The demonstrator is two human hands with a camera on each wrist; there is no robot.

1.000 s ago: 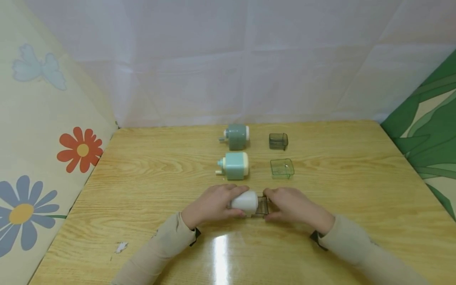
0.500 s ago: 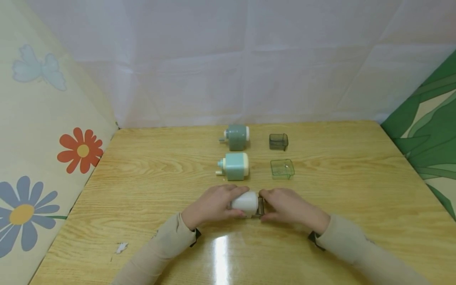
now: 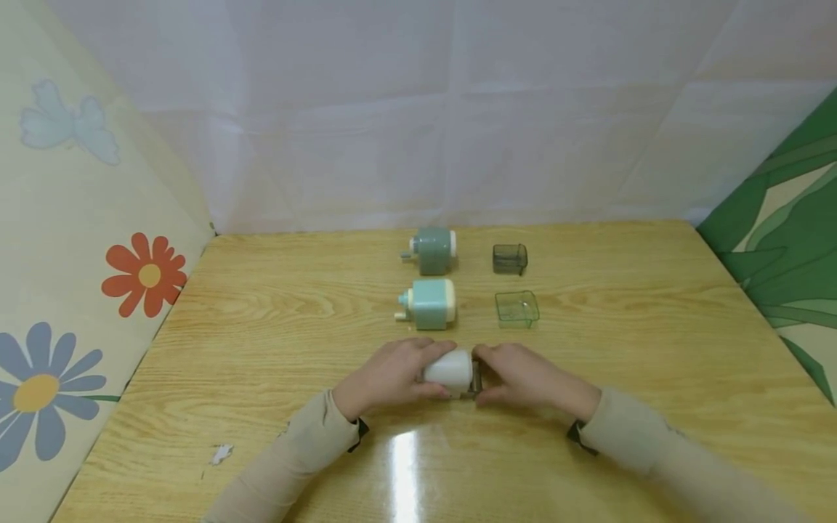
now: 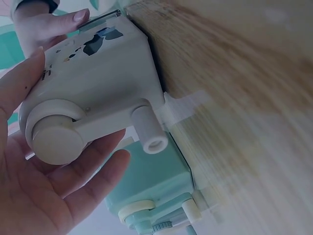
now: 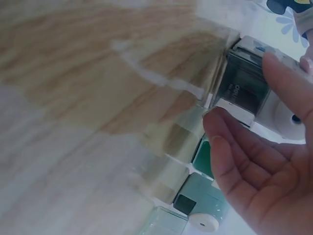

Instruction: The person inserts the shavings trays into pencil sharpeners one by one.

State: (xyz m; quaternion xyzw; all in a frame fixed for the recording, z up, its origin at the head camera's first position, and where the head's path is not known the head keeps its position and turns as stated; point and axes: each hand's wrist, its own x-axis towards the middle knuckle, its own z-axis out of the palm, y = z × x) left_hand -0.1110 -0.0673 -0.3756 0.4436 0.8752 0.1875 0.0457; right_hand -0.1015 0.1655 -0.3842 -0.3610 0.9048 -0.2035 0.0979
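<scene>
In the head view my left hand [image 3: 395, 370] grips a white hand-crank pencil sharpener [image 3: 449, 370] lying on the table, thumb on the near side and fingers over the far side. Its crank [image 4: 105, 121] points toward my left palm in the left wrist view. At its other end, my right hand [image 3: 526, 374] pinches a dark see-through shavings drawer [image 5: 242, 88] between thumb and fingers. Most of that drawer sits inside the sharpener's body. Beyond the hands lie a mint sharpener [image 3: 431, 304] and a grey-green one [image 3: 434, 250].
To the right of those sharpeners are a clear green drawer [image 3: 517, 310] and a dark smoky drawer [image 3: 510, 259]. A torn white patch [image 3: 222, 455] marks the wooden table [image 3: 275, 290] at front left. A white cloth [image 3: 340, 116] hangs behind.
My right hand has moved left, pushing the dark drawer deeper into the white sharpener. The left hand has stayed in place, still holding the sharpener.
</scene>
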